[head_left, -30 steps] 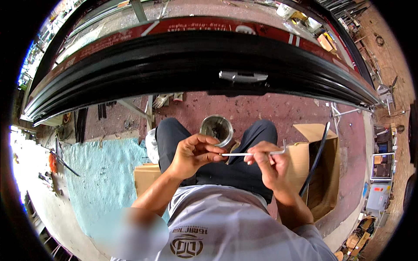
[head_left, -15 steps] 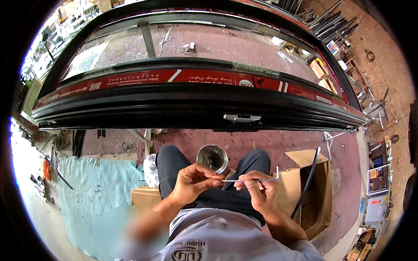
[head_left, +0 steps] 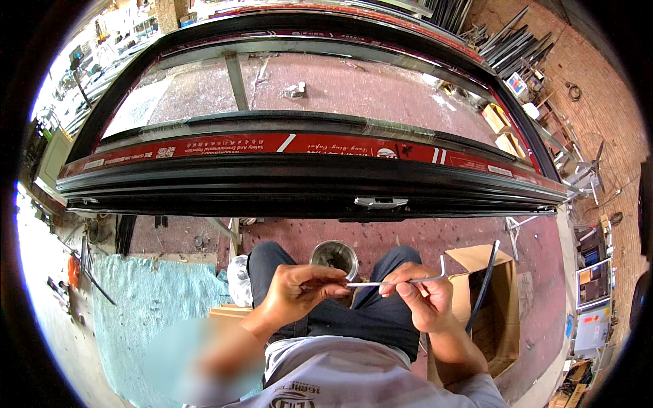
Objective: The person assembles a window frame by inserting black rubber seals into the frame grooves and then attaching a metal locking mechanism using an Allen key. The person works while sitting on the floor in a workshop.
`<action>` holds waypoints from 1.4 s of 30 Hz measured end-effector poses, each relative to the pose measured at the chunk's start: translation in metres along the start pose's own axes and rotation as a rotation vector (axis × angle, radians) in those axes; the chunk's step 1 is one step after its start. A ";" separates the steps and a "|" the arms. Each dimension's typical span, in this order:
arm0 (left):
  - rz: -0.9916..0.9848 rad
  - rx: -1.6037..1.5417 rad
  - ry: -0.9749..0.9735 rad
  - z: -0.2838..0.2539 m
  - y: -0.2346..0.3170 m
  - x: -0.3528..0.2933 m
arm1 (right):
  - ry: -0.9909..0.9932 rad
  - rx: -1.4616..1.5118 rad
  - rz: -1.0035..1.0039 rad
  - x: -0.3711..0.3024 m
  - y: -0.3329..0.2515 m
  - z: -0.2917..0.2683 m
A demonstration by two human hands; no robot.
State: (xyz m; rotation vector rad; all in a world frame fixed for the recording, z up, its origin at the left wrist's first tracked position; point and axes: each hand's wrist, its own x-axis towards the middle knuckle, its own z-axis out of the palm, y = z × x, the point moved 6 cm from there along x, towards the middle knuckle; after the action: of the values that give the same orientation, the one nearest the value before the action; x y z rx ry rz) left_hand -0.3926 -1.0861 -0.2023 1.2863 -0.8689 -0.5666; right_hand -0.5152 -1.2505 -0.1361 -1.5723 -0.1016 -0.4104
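Observation:
A silvery L-shaped hex key (head_left: 367,284) is held level above my lap, its short bent end upright at the right. My right hand (head_left: 427,299) pinches its long arm near the bend. With thumb and fingers pressed together, my left hand (head_left: 294,291) meets the other tip of the key; anything small between those fingertips is hidden. Beyond my knees lies a large black window frame (head_left: 238,187) with red protective film (head_left: 326,147) along it. A metal latch fitting (head_left: 381,202) sits on its near side.
A round metal container (head_left: 335,253) stands between my knees. To the right is an open cardboard box (head_left: 507,326) with a dark strip (head_left: 484,285) leaning in it. Pale blue sheeting (head_left: 149,299) covers the floor at left. A fan (head_left: 595,163) stands far right.
My right hand and the hex key have shifted slightly right, baring more of the key between my hands. The window frame sits lower in view as my head has tilted.

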 end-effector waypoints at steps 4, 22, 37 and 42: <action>0.194 0.443 0.011 -0.008 0.069 0.025 | 0.001 -0.075 -0.119 0.026 -0.036 0.001; 0.165 0.653 0.414 -0.009 0.109 0.058 | -0.116 -0.585 -0.251 0.112 -0.087 0.008; 0.156 0.320 0.250 -0.020 0.172 0.088 | -0.133 -0.772 -0.195 0.163 -0.104 0.032; 0.166 0.437 0.313 -0.022 0.166 0.094 | -0.071 -0.856 -0.120 0.161 -0.107 0.034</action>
State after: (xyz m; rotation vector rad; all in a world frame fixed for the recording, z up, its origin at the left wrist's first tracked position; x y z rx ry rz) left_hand -0.3374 -1.1111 -0.0195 1.6250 -0.8506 -0.0348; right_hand -0.3933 -1.2419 0.0171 -2.4332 -0.0775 -0.5287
